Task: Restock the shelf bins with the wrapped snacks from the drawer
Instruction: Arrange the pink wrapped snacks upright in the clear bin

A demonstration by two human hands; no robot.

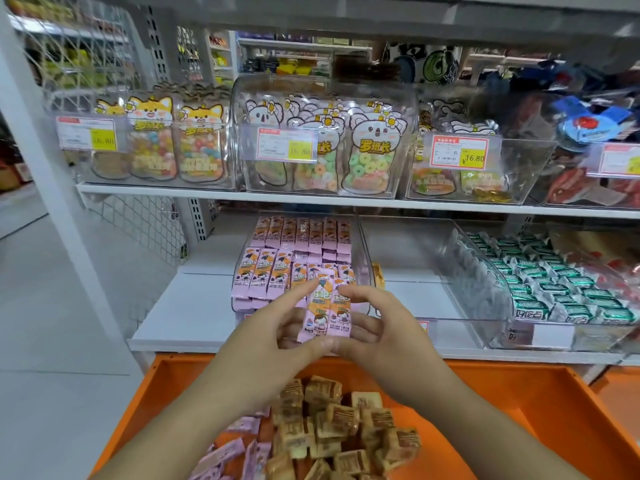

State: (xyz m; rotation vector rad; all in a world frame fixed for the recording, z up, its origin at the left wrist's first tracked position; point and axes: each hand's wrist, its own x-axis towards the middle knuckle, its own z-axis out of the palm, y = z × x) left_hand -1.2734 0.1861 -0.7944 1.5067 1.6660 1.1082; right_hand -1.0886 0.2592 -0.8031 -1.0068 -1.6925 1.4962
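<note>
Pink wrapped snacks (pixel 328 315), two upright packets side by side, are pinched between the curled fingers of the left hand (pixel 277 327) and the right hand (pixel 384 327), just in front of the front edge of the lower shelf (pixel 166 327). Behind them, rows of like packets are held in a clear bin (pixel 362 251). Below, loose pink packets and brown squares (pixel 343 431) are heaped in the orange drawer (pixel 540 410).
</note>
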